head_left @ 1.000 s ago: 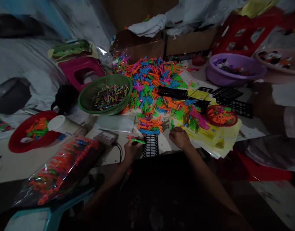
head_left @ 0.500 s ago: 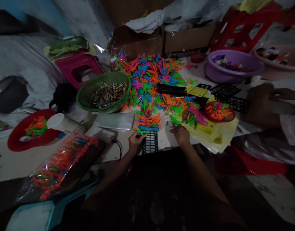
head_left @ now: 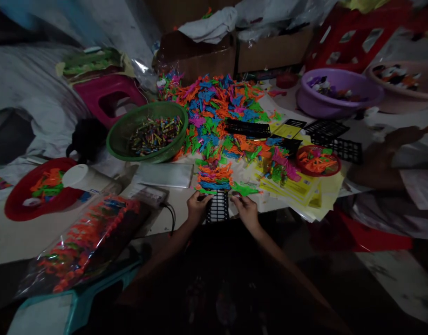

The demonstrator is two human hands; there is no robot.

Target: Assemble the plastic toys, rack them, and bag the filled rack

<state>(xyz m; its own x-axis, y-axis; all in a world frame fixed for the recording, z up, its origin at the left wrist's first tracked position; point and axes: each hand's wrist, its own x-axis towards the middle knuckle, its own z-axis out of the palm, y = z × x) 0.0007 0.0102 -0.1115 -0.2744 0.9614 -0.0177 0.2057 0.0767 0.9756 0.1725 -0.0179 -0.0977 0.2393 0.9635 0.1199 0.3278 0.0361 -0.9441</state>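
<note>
A black slotted rack (head_left: 217,207) lies at the table's front edge, its far part covered by a row of orange, blue and green plastic pieces (head_left: 214,176). At the rack's left side is my left hand (head_left: 197,206), fingers pinched by the near end of the row; what they hold is too small to name. My right hand (head_left: 246,210) is at the rack's right side, fingertips closed near a green piece (head_left: 246,188); anything between them is unclear. Behind the row rises a large heap of colourful plastic pieces (head_left: 214,107).
A green basin (head_left: 112,144) of small tubes stands left of the heap. Yellow cards (head_left: 304,190) and a small red bowl (head_left: 338,168) lie to the right. A person's arm (head_left: 374,158) reaches in there. A filled clear bag (head_left: 84,242) lies front left.
My right hand has moved left from the yellow cards to the rack's right side, and a green piece now lies by it. My left hand stays at the rack.
</note>
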